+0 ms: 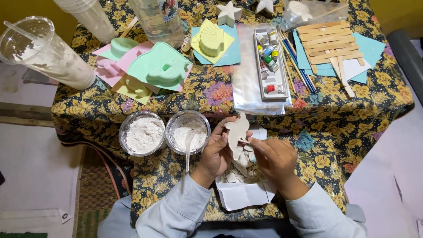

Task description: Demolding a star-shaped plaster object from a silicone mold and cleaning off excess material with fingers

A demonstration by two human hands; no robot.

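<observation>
Head view: left hand clamped round a white plaster cast, held just above a paper sheet, likely so loose crumbs fell there. Right hand pinched at cast's edge, fingers together. Two powder bowls just left; paint tray beyond. Little free desk except right; near edge close below sheet.

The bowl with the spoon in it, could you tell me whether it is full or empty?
Partly full: white powder lies in the bowl well below its rim.
</observation>
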